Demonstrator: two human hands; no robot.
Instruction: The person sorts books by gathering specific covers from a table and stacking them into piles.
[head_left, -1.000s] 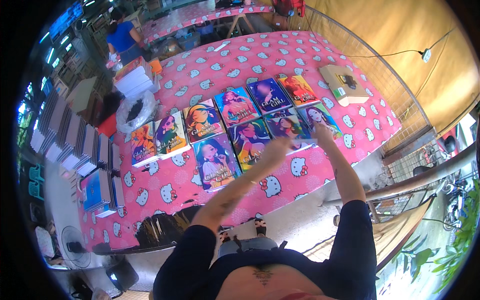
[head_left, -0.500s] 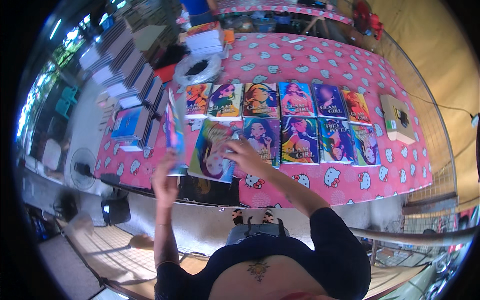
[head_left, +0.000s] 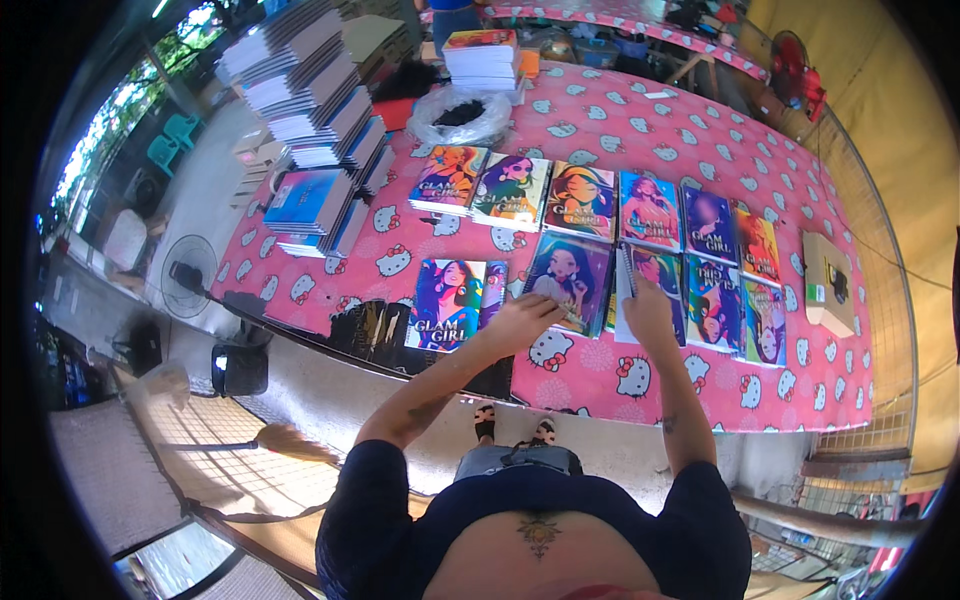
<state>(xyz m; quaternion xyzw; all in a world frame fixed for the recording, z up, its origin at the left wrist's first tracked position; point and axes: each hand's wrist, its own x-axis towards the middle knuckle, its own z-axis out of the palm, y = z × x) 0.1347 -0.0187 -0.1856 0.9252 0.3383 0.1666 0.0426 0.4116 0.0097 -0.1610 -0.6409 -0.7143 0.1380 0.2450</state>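
Observation:
My left hand (head_left: 528, 322) has its fingers closed over the lower left corner of a purple spiral notebook (head_left: 570, 275), which looks slightly raised. In my right hand (head_left: 650, 308) a notebook (head_left: 627, 285) stands tilted nearly edge-on, its pale side showing, in front of another notebook (head_left: 660, 270) with a colourful cover. Left of my hands, a notebook with an illustrated dark-haired figure (head_left: 447, 305) overlaps a purple-blue one (head_left: 493, 290). Behind lies a row of illustrated notebooks, among them an orange one (head_left: 447, 178) and a white-green one (head_left: 512, 190).
Tall piles of notebooks (head_left: 310, 90) stand at the left, beside a lower blue-covered pile (head_left: 310, 205). A clear plastic bag (head_left: 460, 115) and another stack (head_left: 482, 65) sit at the back. A cardboard box (head_left: 828, 283) lies at the right of the pink patterned table (head_left: 590, 385).
Both hands have moved right across the table from the left side. A notebook now lies flat at the left, where my hands were. My right hand now holds a notebook tilted on edge.

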